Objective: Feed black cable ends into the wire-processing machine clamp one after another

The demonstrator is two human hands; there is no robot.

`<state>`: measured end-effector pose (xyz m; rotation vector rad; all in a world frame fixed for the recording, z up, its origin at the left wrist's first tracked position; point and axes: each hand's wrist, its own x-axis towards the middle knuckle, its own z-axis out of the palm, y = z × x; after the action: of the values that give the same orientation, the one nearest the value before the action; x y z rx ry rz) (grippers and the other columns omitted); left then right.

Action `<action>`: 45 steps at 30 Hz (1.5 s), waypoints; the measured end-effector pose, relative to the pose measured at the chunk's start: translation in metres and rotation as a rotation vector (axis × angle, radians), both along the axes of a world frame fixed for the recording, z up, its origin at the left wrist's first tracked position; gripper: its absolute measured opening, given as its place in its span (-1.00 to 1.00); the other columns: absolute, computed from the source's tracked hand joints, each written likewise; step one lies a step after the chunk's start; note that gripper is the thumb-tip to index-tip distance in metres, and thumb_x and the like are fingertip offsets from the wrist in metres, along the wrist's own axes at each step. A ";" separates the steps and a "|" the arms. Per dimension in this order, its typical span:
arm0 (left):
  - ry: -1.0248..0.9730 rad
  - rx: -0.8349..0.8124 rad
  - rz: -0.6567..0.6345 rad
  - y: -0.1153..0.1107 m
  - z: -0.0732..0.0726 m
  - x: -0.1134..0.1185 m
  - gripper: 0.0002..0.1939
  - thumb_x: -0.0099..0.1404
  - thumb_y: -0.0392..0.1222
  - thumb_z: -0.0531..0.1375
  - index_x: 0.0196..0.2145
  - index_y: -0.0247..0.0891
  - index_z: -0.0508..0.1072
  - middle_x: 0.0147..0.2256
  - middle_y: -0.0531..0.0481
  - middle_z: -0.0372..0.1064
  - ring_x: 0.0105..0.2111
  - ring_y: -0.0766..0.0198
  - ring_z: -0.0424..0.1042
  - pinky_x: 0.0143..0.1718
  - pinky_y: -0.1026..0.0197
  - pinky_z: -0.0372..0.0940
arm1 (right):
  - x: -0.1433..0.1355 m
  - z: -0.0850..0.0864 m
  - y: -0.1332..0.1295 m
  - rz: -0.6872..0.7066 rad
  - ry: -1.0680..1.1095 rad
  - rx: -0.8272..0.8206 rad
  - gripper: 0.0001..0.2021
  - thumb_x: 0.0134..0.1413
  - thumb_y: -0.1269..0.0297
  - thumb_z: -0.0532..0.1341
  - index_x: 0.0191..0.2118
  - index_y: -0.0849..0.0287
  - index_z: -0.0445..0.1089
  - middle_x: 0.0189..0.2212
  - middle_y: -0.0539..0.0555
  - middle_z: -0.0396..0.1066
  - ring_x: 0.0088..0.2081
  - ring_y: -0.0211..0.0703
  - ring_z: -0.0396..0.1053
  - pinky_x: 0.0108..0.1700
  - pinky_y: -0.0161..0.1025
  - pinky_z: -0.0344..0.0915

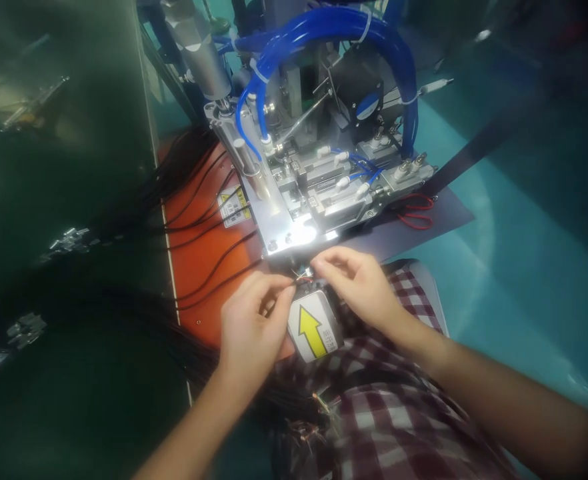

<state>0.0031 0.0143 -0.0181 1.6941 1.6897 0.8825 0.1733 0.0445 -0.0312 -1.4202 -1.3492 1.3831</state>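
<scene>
At the front of the machine (279, 220), both hands work close together. My left hand (257, 317) pinches the end of thin wires (301, 277), its thumb and forefinger pressed together. Just right of it, my right hand (357, 280) has thumb and forefinger closed beside a small white connector (309, 272); what lies between those fingertips is too small to tell. Below the fingertips is a white label with a yellow arrow (311, 330) on a rounded cover.
Black cables (139, 207) run across the orange plate (189, 260) to the dark green table (89, 347) at left. Blue hoses (324, 27) arch over the machine. Red wire loops (417, 219) hang at its right. Loose cable ends (309, 430) lie near the checked cloth (379, 413).
</scene>
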 end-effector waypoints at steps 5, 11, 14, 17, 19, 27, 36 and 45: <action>-0.028 -0.015 0.010 0.002 0.001 0.000 -0.91 0.24 -0.19 0.21 -0.36 -0.20 0.52 -0.43 0.03 0.38 -0.48 0.31 0.33 -0.46 0.29 0.21 | 0.001 -0.003 -0.004 0.023 0.022 -0.014 -0.88 0.00 0.26 0.28 -0.41 0.20 0.45 -0.42 0.06 0.46 -0.39 -0.17 0.37 -0.39 -0.27 0.29; 0.033 -0.047 -0.097 0.004 0.004 -0.006 -0.82 0.27 -0.21 0.16 -0.22 -0.15 0.55 -0.37 0.01 0.38 -0.41 0.28 0.35 -0.43 0.27 0.23 | -0.001 -0.004 0.003 0.009 0.100 -0.054 -0.89 0.01 0.27 0.25 -0.44 0.19 0.41 -0.43 0.05 0.42 -0.36 -0.17 0.37 -0.36 -0.26 0.31; 0.123 0.033 -0.130 0.005 0.003 -0.011 -0.83 0.28 -0.25 0.15 -0.20 -0.19 0.52 -0.34 0.00 0.40 -0.35 0.27 0.38 -0.30 0.26 0.27 | 0.001 -0.007 0.006 0.018 0.116 -0.067 -0.89 0.01 0.28 0.24 -0.45 0.19 0.39 -0.44 0.04 0.40 -0.35 -0.18 0.35 -0.35 -0.26 0.30; 0.190 0.128 -0.182 0.007 -0.001 -0.016 -0.87 0.29 -0.29 0.14 -0.26 -0.24 0.50 -0.34 0.00 0.40 -0.32 0.28 0.39 -0.24 0.27 0.27 | 0.002 -0.009 0.007 0.020 0.121 -0.058 -0.89 0.02 0.29 0.23 -0.44 0.20 0.39 -0.43 0.04 0.38 -0.34 -0.18 0.34 -0.34 -0.26 0.28; 0.191 0.130 -0.225 0.007 -0.002 -0.018 -0.85 0.30 -0.31 0.13 -0.23 -0.25 0.50 -0.35 0.01 0.37 -0.34 0.30 0.37 -0.28 0.29 0.27 | 0.004 -0.011 0.007 0.032 0.118 -0.060 -0.89 0.02 0.29 0.23 -0.44 0.21 0.38 -0.42 0.04 0.38 -0.34 -0.19 0.34 -0.33 -0.26 0.28; 0.268 0.206 -0.267 0.004 -0.003 -0.018 -0.81 0.32 -0.39 0.08 -0.21 -0.28 0.48 -0.33 0.00 0.36 -0.32 0.35 0.38 -0.27 0.34 0.26 | 0.006 -0.015 0.006 0.038 0.123 -0.129 -0.88 0.04 0.29 0.23 -0.44 0.20 0.37 -0.41 0.03 0.38 -0.40 -0.23 0.31 -0.40 -0.30 0.22; 0.345 0.293 -0.247 0.003 -0.006 -0.016 -0.79 0.30 -0.44 0.10 -0.19 -0.29 0.48 -0.35 0.04 0.34 -0.36 0.39 0.38 -0.31 0.36 0.28 | 0.005 -0.011 0.009 0.024 0.122 -0.229 -0.86 0.00 0.29 0.26 -0.46 0.25 0.37 -0.61 -0.08 0.24 -0.60 -0.39 0.08 -0.56 -0.37 0.00; 0.398 0.340 -0.240 0.005 -0.009 -0.018 -0.80 0.28 -0.47 0.12 -0.22 -0.34 0.50 -0.39 0.04 0.31 -0.39 0.40 0.33 -0.33 0.34 0.26 | 0.006 -0.007 0.014 0.040 0.092 -0.238 -0.86 -0.03 0.31 0.25 -0.49 0.27 0.37 -0.65 -0.10 0.24 -0.61 -0.40 0.07 -0.56 -0.37 -0.01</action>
<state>-0.0153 0.0188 -0.0268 2.3761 1.5910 0.7878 0.1793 0.0583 -0.0384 -1.4681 -1.1902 1.6594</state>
